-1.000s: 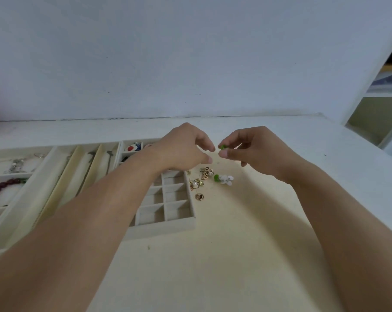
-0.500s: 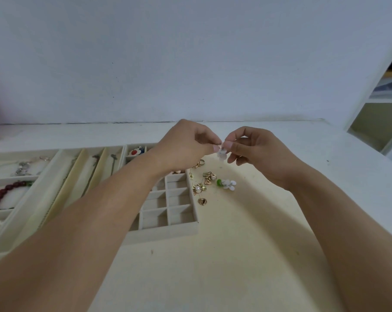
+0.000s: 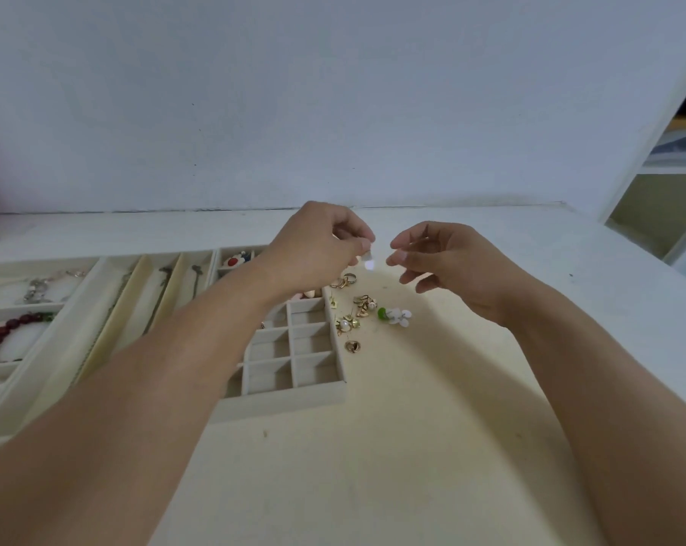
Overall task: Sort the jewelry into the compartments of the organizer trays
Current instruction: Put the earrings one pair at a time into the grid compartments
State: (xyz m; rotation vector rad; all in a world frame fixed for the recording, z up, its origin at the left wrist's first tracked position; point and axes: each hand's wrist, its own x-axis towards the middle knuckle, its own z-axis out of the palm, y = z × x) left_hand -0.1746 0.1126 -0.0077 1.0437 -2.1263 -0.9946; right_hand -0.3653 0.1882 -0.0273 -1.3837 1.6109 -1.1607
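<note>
My left hand [image 3: 317, 250] pinches a small white earring [image 3: 368, 263] between thumb and fingertip, above the far right corner of the gridded organizer tray [image 3: 286, 400]. Just to its right, my right hand [image 3: 444, 258] hovers with loosely curled fingers and holds nothing. On the table below lie several loose pieces: a white flower earring with a green bead [image 3: 397, 315], a pearl earring [image 3: 345, 324], gold earrings [image 3: 364, 303], rings [image 3: 343, 280] and a small gold piece [image 3: 352, 346]. My left forearm hides part of the tray.
A tray with long slots [image 3: 109, 313] holding chains sits left of the grid tray. Further left another tray [image 3: 2, 309] holds a red bead bracelet [image 3: 6, 329] and silver pieces. A wall stands behind the table; a shelf opening is at the far right.
The white earring passed from the shared pinch to my left hand alone. My right hand let go and drew away to the right.
</note>
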